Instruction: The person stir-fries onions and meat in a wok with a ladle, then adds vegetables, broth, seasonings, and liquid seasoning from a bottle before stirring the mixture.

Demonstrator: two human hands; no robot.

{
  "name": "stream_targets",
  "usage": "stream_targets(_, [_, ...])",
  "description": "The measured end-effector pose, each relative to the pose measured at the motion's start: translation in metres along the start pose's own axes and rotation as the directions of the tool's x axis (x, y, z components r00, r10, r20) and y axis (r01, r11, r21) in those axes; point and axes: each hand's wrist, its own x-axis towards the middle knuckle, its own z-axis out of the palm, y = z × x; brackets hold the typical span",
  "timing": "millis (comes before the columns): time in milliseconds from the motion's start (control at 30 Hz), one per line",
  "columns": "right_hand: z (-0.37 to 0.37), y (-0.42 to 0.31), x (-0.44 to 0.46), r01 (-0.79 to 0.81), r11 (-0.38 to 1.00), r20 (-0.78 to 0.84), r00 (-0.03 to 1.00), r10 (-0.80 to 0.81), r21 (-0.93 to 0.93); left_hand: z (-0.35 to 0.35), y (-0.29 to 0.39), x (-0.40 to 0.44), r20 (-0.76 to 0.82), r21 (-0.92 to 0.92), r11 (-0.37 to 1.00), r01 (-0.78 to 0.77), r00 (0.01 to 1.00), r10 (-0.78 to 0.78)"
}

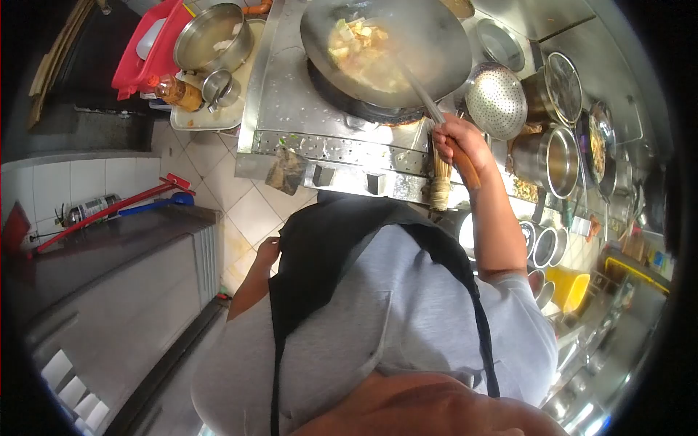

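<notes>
My right hand [464,145] is closed around the wooden handle [464,167] of a long metal utensil. Its shaft [424,94] reaches into a large dark wok [447,62] on the stove, and its far end is lost in steam and liquid. Pale, chunky pieces of food [358,36] lie in the broth at the wok's left side. My left hand [269,251] hangs low beside the black apron, partly hidden by it, and its fingers cannot be made out clearly.
A perforated strainer [496,100] and several metal pots [547,161] stand right of the wok. A bamboo brush [440,182] and a dark rag [286,171] hang at the stove's front edge. On the left are a tray [190,120], a bottle [178,92] and a red basin [131,65].
</notes>
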Motion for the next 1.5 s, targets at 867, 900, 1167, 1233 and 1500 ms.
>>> stream_targets(867, [-0.023, 0.027, -0.010, -0.261, 0.195, -0.314, 0.890, -0.330, -0.945, -0.025, 0.004, 0.006, -0.002, -0.030, 0.996, -0.079, 0.997, 0.079])
stream_targets(900, [-0.021, 0.025, -0.001, -0.258, 0.195, -0.310, 0.893, -0.326, -0.946, -0.024, 0.010, 0.002, -0.019, -0.111, 0.993, 0.024, 0.999, -0.027])
stream_targets(1167, [-0.021, 0.015, 0.039, -0.092, 0.470, -0.357, 0.780, -0.514, -0.878, -0.030, 0.045, -0.031, 0.002, -0.222, 0.934, 0.278, 0.958, -0.285])
stream_targets(1233, [-0.036, 0.024, 0.050, -0.050, 0.531, -0.337, 0.822, -0.460, -0.846, -0.027, 0.029, -0.031, -0.064, 0.009, 0.996, 0.094, 0.994, -0.094])
stream_targets(1500, [0.003, 0.044, 0.021, -0.242, 0.177, -0.299, 0.802, -0.518, -0.954, -0.146, 0.143, -0.019, -0.676, -0.140, 0.964, -0.226, 0.733, 0.073])
